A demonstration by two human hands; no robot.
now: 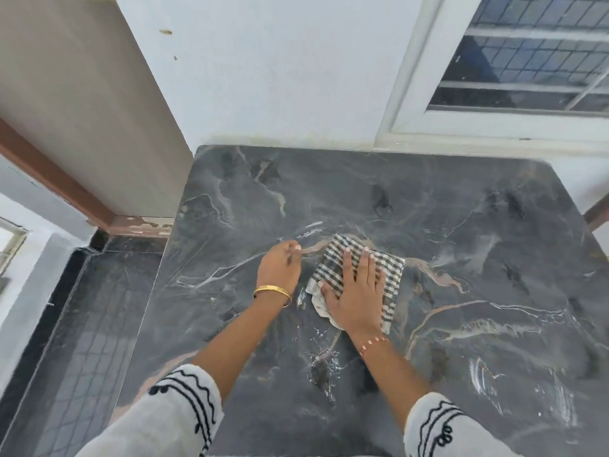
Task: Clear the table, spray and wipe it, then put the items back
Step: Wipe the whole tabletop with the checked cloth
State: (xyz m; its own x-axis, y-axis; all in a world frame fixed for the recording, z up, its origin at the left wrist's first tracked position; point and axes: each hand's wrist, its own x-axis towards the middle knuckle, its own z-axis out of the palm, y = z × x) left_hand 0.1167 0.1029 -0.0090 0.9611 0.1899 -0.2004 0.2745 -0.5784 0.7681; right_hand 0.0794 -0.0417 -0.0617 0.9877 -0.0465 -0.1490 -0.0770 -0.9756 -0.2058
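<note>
Two hands are out over the dark marble-patterned table (461,225), and only one of them is on the cloth. The right hand (357,291) lies flat on a black-and-white checked cloth (389,278), fingers straight and spread, the thumb out to the side over the cloth's pale crumpled corner; the palm presses the cloth down rather than gripping it. The cloth sits near the middle of the tabletop, folded into a rough square and turned at a slant to the table's edges, with a strip of it showing past the wrist on the near side. The left hand (280,265) is just beside the cloth, apart from it, knuckles up and fingers loosely curled with nothing in them; whether the fingertips touch the surface I cannot tell. A gold bangle (272,290) circles the left wrist and a thin beaded bracelet (374,343) the right, and both forearms come out of white sleeves (184,400) with black embroidered trim. Wet streaks and small droplets shine on the table near the hands and toward the near right corner. The table stands against a white wall (280,77), with a window (527,61) with a grille behind the far right corner and a dark tiled floor (82,341) to the left. No writing or label can be read anywhere.
</note>
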